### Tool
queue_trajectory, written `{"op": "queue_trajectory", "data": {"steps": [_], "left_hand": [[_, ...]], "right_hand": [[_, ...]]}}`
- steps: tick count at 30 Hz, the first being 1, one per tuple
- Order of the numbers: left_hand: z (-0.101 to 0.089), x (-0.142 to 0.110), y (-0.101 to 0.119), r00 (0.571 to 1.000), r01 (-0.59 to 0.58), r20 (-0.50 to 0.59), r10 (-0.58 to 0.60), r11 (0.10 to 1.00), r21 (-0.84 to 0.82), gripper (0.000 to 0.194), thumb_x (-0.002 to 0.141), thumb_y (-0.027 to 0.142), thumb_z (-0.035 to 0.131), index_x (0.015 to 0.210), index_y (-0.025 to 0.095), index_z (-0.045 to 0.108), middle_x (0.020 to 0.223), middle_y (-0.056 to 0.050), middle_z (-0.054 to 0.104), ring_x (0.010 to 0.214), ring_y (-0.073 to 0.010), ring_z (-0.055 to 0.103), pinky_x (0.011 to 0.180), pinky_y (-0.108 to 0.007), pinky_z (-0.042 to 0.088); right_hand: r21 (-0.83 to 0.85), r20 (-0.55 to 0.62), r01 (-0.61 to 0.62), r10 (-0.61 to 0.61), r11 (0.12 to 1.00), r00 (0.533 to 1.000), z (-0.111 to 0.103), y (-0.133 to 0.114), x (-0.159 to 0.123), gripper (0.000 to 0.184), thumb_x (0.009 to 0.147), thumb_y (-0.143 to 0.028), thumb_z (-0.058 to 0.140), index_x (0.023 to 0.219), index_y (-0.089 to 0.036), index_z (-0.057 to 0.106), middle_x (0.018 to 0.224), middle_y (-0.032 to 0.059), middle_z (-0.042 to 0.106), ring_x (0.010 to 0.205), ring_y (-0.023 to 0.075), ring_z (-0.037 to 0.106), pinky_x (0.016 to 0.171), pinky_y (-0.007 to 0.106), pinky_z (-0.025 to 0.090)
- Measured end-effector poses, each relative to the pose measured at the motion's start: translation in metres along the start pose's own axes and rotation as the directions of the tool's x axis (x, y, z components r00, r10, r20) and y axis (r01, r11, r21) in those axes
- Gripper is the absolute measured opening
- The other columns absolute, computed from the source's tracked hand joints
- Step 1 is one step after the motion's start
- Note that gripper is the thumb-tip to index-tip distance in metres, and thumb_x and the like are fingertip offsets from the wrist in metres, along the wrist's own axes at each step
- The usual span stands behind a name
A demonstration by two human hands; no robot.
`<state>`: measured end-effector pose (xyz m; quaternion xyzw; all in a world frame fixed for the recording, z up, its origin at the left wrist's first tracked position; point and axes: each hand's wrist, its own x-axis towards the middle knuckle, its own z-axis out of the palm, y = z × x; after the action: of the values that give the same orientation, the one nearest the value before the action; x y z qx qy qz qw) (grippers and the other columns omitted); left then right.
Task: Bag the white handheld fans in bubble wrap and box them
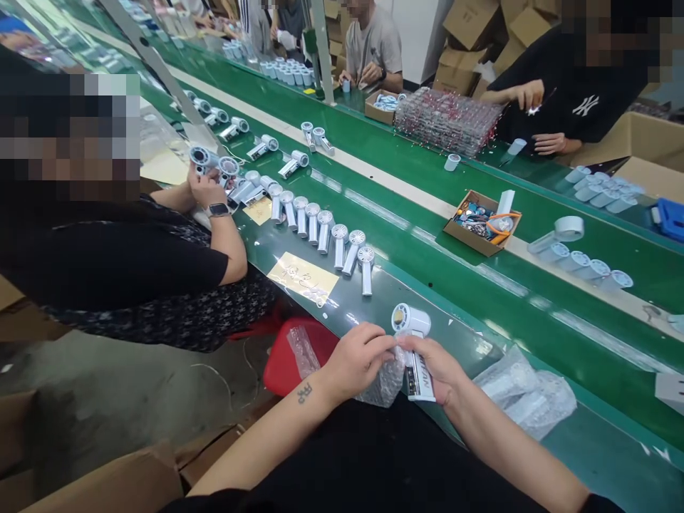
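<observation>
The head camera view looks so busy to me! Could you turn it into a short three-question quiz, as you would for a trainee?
1. True or false: the right hand holds a white fan.

2. What do the fingertips of the left hand touch?
A. An orange cable
B. Clear plastic wrap
C. A blue tray

3. Which lies nearer the right hand: the bagged items or the cardboard parts box?

Key: 1. True. 2. B. 3. The bagged items.
</observation>
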<state>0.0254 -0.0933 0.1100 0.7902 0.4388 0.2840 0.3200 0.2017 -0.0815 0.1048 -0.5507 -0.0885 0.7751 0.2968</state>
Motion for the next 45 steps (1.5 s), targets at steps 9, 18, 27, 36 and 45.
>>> {"op": "queue_trajectory", "data": {"steps": [9,18,27,36,45], "left_hand": [[-0.035,0.010,-0.017,0.967,0.084,0.255,-0.027,0.973,-0.214,0.016,0.084,0.022,0.058,0.093,0.023,0.071,0.090,-0.004,0.061,0.087,-0.0179,0.057,0.081,-0.029,0.045],[-0.028,-0.002,-0.038,0.981,0.189,0.072,-0.180,0.799,-0.571,0.015,0.076,0.030,0.071,0.067,0.018,0.068,0.078,-0.004,0.060,0.080,-0.0170,0.058,0.077,-0.030,0.048],[-0.016,-0.010,-0.050,0.897,0.270,0.015,-0.441,0.521,-0.809,0.016,0.064,0.024,0.080,0.061,0.015,0.067,0.067,0.000,0.056,0.063,-0.0105,0.052,0.060,-0.023,0.041],[-0.013,-0.005,-0.044,0.817,0.355,0.177,-0.549,0.236,-0.905,0.025,0.058,0.028,0.084,0.063,0.013,0.064,0.059,0.003,0.055,0.055,-0.0074,0.046,0.054,-0.021,0.034],[-0.015,-0.007,-0.042,0.877,0.109,-0.060,-0.477,0.318,-0.942,0.028,0.058,0.031,0.087,0.059,0.015,0.063,0.062,0.002,0.052,0.057,-0.0078,0.045,0.052,-0.021,0.034]], "right_hand": [[-0.070,-0.001,0.029,-0.029,0.997,1.000,0.028,0.002,0.006,0.030,0.049,-0.019,0.079,0.074,-0.014,0.063,0.054,-0.0002,0.064,0.047,0.0139,0.056,0.050,0.027,0.047],[-0.078,-0.051,-0.037,0.033,0.996,0.998,0.036,0.006,0.016,0.023,0.050,-0.018,0.074,0.069,-0.013,0.061,0.048,0.0002,0.061,0.042,0.0131,0.053,0.046,0.026,0.045],[-0.044,-0.008,-0.032,0.031,0.999,0.999,0.044,0.005,0.012,0.034,0.053,-0.025,0.083,0.076,-0.015,0.059,0.053,-0.0016,0.061,0.044,0.0112,0.053,0.046,0.024,0.045],[-0.111,-0.011,0.112,-0.114,0.987,0.993,0.041,0.005,0.007,0.050,0.043,-0.016,0.082,0.088,-0.015,0.061,0.065,-0.0008,0.069,0.057,0.0143,0.059,0.058,0.026,0.048],[-0.119,0.013,0.079,-0.078,0.990,0.997,0.043,-0.003,-0.002,0.045,0.042,-0.013,0.076,0.084,-0.015,0.061,0.062,-0.0012,0.068,0.054,0.0143,0.058,0.055,0.026,0.047]]}}
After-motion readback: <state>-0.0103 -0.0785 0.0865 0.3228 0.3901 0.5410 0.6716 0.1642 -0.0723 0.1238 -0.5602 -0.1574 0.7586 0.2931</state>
